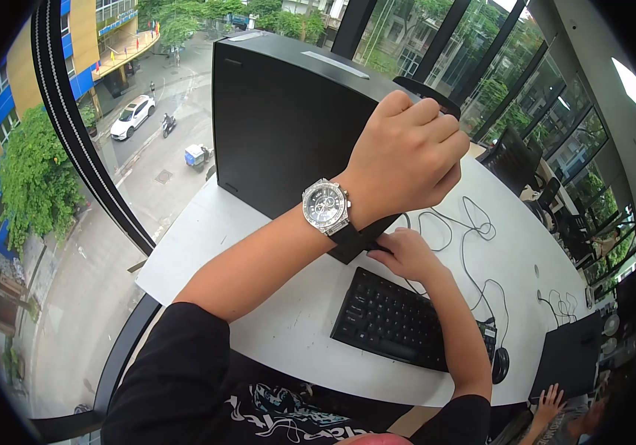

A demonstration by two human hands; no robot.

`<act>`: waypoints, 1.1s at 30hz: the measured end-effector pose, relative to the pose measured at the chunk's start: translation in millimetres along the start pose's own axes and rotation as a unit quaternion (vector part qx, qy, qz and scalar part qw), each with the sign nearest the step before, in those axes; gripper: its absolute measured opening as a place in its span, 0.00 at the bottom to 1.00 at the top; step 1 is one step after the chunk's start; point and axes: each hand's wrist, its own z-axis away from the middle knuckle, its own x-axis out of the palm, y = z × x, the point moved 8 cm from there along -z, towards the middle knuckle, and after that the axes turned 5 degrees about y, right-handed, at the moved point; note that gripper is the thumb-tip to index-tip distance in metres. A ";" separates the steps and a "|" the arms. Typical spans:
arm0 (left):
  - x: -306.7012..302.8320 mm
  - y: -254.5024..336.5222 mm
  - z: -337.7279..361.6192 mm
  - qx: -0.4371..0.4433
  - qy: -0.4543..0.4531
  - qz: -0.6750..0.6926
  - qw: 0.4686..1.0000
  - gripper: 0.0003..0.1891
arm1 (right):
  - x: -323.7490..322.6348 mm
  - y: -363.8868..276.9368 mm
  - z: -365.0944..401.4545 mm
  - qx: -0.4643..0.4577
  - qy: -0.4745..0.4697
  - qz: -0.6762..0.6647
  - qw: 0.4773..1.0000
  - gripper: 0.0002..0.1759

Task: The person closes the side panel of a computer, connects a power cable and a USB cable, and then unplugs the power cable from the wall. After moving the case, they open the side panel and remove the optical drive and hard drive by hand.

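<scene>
A large black computer case (288, 126) stands on the white desk (281, 319). My left hand (410, 152) is raised in front of the case's right side, its fingers curled into a fist with the back of the hand towards me. Whether anything is inside that fist is hidden. A silver watch (326, 207) with a black strap is on the left wrist. My right hand (404, 254) is lower, at the case's lower right corner, with its fingers bent around or against a dark part I cannot make out. Below it lies a black keyboard (384, 315), partly under my right forearm.
Thin black cables (466, 252) loop over the desk's right half. A black mouse (501, 365) sits right of the keyboard. Another person's hand (551, 398) touches a black object (566, 356) at the lower right. Black chairs (514, 156) stand beyond; windows line the left.
</scene>
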 end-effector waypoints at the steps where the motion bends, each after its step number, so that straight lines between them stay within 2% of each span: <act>1: -0.1 0.3 0.4 -0.002 0.000 -0.001 1.000 0.03 | 0.8 0.7 4.0 0.014 0.039 -0.012 0.999 0.19; 2: -0.4 0.7 0.9 -0.005 0.001 0.000 1.000 0.03 | 0.4 -0.7 9.4 0.028 0.077 -0.022 0.996 0.18; 3: -0.5 0.9 0.9 -0.004 0.001 0.002 1.000 0.03 | 3.0 -14.4 13.8 0.029 0.075 -0.020 0.997 0.18; 5: -0.9 -0.1 -0.4 -0.003 0.006 0.002 1.000 0.03 | 2.2 -15.7 24.5 0.208 0.083 -0.031 0.974 0.18; 6: -0.9 -0.1 0.0 -0.005 0.006 0.001 1.000 0.03 | 0.5 -12.8 24.9 0.208 0.083 -0.030 0.974 0.18; 8: 0.0 0.6 -0.4 -0.002 0.004 0.001 1.000 0.03 | -3.1 -10.8 19.1 0.125 0.075 -0.016 0.989 0.18; 9: -0.4 0.6 -0.8 0.000 0.008 0.001 1.000 0.03 | -8.2 8.2 22.1 0.124 0.076 -0.017 0.989 0.18; 11: -1.9 1.0 1.0 -0.002 0.012 0.001 1.000 0.03 | -11.1 48.6 36.9 0.107 0.001 0.069 0.992 0.16; 12: -0.8 1.5 1.6 -0.003 0.005 0.002 1.000 0.04 | -13.0 50.2 48.3 0.106 -0.003 0.071 0.992 0.16; 14: -0.5 -2.0 -2.3 -0.006 0.011 -0.009 1.000 0.04 | -30.3 49.0 72.7 0.108 0.082 -0.022 0.991 0.13; 15: 0.3 -1.4 -3.0 -0.007 0.001 -0.014 1.000 0.04 | -27.6 44.6 77.8 0.145 0.039 -0.030 0.988 0.12; 16: 1.9 1.2 -0.6 -0.008 -0.015 -0.015 1.000 0.04 | -30.3 34.1 75.6 0.144 0.033 -0.032 0.989 0.12; 18: 1.8 2.5 1.4 -0.007 -0.005 -0.007 1.000 0.04 | -39.9 -3.9 67.2 -0.001 0.089 0.036 0.995 0.15; 19: -0.3 3.0 1.0 -0.004 0.011 -0.002 1.000 0.04 | -34.1 -1.5 69.4 0.000 0.086 0.052 0.995 0.19; 23: 0.6 3.1 0.5 -0.001 0.015 -0.013 1.000 0.04 | -30.2 6.0 65.7 0.002 0.099 0.023 0.995 0.20; 25: 0.8 2.6 1.0 -0.006 0.016 -0.004 1.000 0.04 | -24.1 5.3 62.6 0.008 0.042 -0.014 0.999 0.21; 28: 0.3 2.5 0.8 -0.003 0.014 -0.006 1.000 0.04 | -21.8 3.1 62.8 0.013 0.022 -0.035 0.999 0.20; 33: 0.6 2.1 0.2 -0.002 0.010 -0.013 1.000 0.04 | -17.6 7.4 66.0 0.040 0.068 -0.046 0.996 0.19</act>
